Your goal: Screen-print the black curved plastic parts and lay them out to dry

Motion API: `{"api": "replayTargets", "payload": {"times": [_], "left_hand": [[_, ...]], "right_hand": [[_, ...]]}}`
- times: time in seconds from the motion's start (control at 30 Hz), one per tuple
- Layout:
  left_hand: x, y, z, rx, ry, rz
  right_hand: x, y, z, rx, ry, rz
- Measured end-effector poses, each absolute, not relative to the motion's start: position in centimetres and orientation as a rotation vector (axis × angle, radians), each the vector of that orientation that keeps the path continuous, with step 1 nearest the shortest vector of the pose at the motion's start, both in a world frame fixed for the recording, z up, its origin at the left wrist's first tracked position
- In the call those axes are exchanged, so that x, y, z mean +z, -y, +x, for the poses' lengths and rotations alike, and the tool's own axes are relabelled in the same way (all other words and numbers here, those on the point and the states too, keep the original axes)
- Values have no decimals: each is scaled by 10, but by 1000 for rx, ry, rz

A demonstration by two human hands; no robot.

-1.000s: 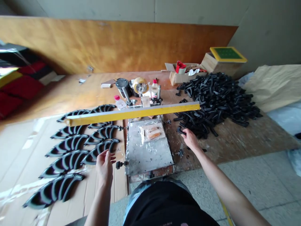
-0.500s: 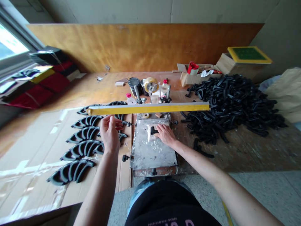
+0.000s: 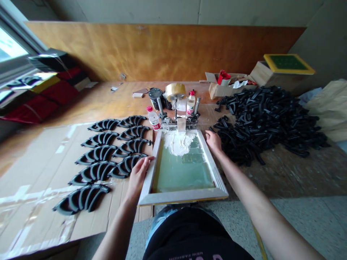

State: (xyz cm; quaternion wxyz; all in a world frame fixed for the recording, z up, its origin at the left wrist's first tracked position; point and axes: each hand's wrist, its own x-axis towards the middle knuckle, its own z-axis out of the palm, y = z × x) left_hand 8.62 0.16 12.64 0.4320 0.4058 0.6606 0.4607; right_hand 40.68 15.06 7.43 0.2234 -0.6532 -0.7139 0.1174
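Observation:
A screen-printing frame with green mesh lies flat in front of me, white ink pooled at its far end. My left hand grips the frame's left rail, fingers curled over it. My right hand rests near the frame's right rail by its far corner; whether it touches the rail is unclear. Beside that hand lies a big heap of black curved plastic parts. Rows of black curved parts lie fanned out on cardboard to the left.
Behind the frame stand a small red-capped bottle, a dark can, a tape roll and another bottle. A cardboard box and a yellow-framed screen sit at the back right. Red and black items lie far left.
The frame, raised edge-on before, has swung down flat over the metal plate. My right hand left the black part on the plate and moved to the right rail; my left took the left rail.

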Motion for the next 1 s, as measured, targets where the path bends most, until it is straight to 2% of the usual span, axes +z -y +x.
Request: {"api": "replayTargets", "payload": {"times": [0.07, 0.17, 0.33, 0.57, 0.8, 0.9, 1.0], "left_hand": [[98, 6, 85, 1087, -1622, 927], [60, 6, 87, 1067, -1624, 883], [32, 1, 82, 1022, -1711, 988], [30, 4, 82, 1037, -1681, 954], [42, 5, 85, 1056, -1644, 889], [47, 5, 87, 1067, -1650, 854], [58, 6, 88, 1063, -1634, 827]], "right_hand": [[88, -163, 397, 191, 1918, -1663], [100, -181, 357, 120, 2122, -1332], [91, -181, 317, 206, 2467, -1328], [95, -133, 347, 350, 2776, -726], [80, -127, 344, 241, 2592, -842], [75, -120, 347, 298, 2610, -741], [90, -138, 341, 351, 2524, -879]]}}
